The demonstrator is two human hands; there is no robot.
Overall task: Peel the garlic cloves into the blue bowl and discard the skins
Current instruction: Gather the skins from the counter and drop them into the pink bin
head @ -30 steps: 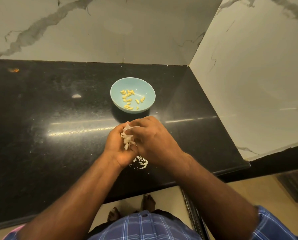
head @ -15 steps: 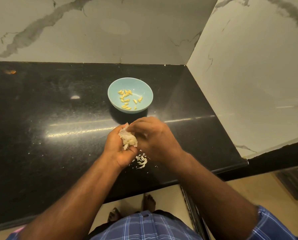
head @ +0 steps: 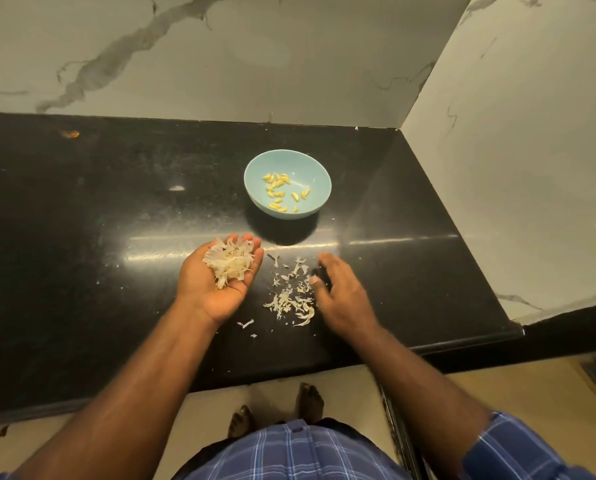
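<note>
Garlic skins (head: 228, 261), papery flakes, heap in cupped left hand (head: 216, 282).

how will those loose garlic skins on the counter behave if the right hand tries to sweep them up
The garlic skins look thin, curled and papery, so probably very light and apt to scatter or flutter when the right hand pushes them. They lie as many small flakes on the glossy black counter, so some may slide flat and be hard to pinch.
</note>
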